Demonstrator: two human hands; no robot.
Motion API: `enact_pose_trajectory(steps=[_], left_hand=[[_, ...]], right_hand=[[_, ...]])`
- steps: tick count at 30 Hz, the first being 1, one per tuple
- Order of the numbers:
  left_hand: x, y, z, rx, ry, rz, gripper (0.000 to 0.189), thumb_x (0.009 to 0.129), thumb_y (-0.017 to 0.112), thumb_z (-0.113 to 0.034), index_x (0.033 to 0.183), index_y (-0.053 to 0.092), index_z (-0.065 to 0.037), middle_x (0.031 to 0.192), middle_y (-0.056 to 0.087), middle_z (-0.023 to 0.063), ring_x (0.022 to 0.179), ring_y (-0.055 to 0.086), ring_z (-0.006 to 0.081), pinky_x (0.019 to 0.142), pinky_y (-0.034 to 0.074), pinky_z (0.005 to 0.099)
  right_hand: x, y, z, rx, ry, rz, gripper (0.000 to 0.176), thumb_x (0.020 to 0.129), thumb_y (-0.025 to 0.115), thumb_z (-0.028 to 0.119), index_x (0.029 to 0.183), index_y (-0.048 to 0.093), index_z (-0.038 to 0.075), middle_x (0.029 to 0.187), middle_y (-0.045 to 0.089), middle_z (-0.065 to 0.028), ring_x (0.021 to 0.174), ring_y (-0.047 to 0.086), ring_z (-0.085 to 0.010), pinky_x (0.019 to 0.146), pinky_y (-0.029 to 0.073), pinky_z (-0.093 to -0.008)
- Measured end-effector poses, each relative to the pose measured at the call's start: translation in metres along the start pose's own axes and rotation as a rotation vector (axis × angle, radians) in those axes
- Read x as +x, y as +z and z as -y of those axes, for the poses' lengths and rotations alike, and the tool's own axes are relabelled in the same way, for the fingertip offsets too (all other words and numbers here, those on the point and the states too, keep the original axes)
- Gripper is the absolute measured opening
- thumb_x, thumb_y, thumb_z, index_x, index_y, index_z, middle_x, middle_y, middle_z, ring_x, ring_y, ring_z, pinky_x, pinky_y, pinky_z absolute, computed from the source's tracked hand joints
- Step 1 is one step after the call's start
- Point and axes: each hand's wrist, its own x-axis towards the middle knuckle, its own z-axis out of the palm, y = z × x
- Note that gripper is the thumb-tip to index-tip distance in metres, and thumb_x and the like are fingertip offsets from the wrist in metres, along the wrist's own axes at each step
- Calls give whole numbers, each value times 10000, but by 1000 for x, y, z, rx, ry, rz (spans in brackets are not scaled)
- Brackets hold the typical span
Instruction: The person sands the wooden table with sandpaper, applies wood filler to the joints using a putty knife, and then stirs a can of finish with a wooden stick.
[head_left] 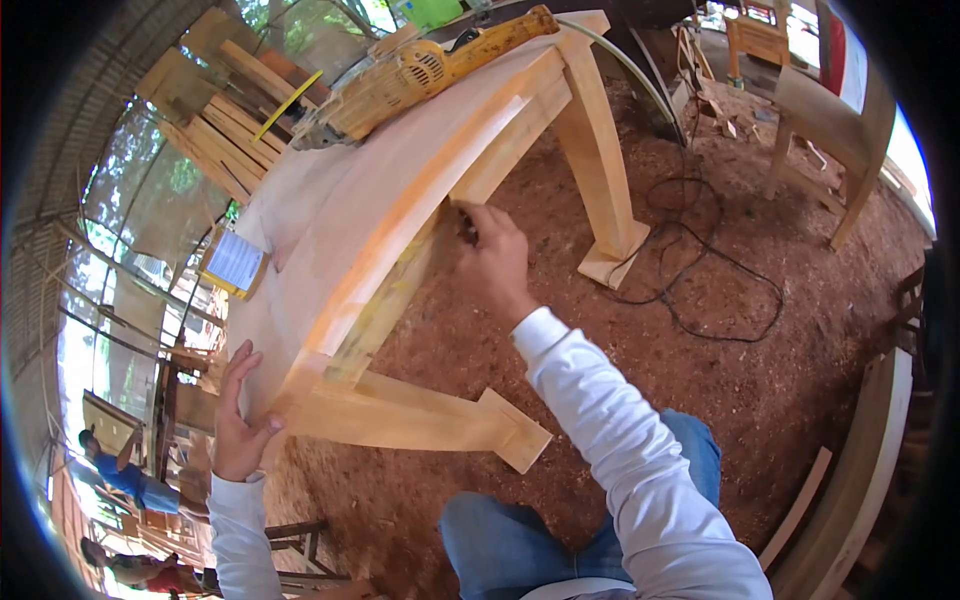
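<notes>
A wooden table (350,215) with thick angled legs stands before me. My left hand (243,415) rests at its near left corner, thumb and fingers apart, holding nothing. My right hand (497,255) is at the apron under the long edge, fingers curled around something small and dark that I cannot make out. On the tabletop's far end lies a yellow power tool (420,75), away from both hands. A yellow container with a white label (235,262) sits at the table's left edge.
A black cable (700,250) loops over the sawdust-covered ground on the right. Beyond it stands a wooden chair (825,125). Long curved boards (850,480) lie at the lower right. Two people are in the left background, one in a blue shirt (120,477).
</notes>
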Motion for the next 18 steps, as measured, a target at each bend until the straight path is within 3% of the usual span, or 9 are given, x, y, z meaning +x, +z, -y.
enact_pose_trajectory(steps=[1,3,5,10,11,14,15,18], left_hand=[[1,0,0,6,-3,4,921,785,836,-581,1477,529,-56,1620,417,217,1510,383,369,1254,265,491],[1,1,-1,7,-11,6,928,787,831,-600,1472,531,-52,1617,419,218,1506,387,369,1254,265,490],[2,2,-4,-5,-13,3,930,790,825,-613,1467,535,-45,1615,422,218,1504,390,369,1253,266,489],[-2,4,-3,-26,-32,-14,945,789,820,-621,1468,524,-34,1616,418,214,1507,381,370,1253,268,489],[-1,3,-2,-13,-32,-17,949,788,819,-623,1468,522,-33,1617,417,214,1508,379,371,1254,268,490],[-2,-1,2,89,14,-17,941,785,823,-601,1470,518,-33,1614,417,216,1504,382,378,1254,269,497],[2,2,0,89,12,-19,927,789,816,-587,1470,521,-30,1612,424,213,1511,374,373,1260,257,496],[-2,-1,-7,94,-20,-2,895,792,803,-543,1468,530,-25,1608,439,206,1525,357,362,1271,234,495]], right_hand=[[-10,5,10,45,58,44,426,735,669,-43,1153,703,28,977,698,-192,904,671,-411,794,573,-484],[-40,18,38,81,-67,16,404,742,695,-25,1142,700,31,978,694,-173,886,667,-384,763,569,-465],[-75,18,72,94,-38,223,455,759,731,39,1209,665,22,1116,673,-173,998,637,-386,823,567,-464],[-127,14,105,182,-135,322,510,744,786,109,1227,664,-1,1108,682,-168,936,643,-353,788,568,-436],[-128,9,101,241,-38,394,438,762,759,84,1192,697,31,1076,707,-150,921,666,-339,795,573,-431],[-98,-14,53,334,169,296,388,781,707,42,1167,733,65,1046,732,-145,918,694,-341,818,584,-418],[-77,-24,31,322,193,142,414,780,670,17,1181,744,88,1042,738,-164,942,711,-355,835,590,-419],[-9,-54,-59,226,276,-26,426,788,659,10,1199,745,77,1093,741,-181,965,715,-369,867,583,-416]])
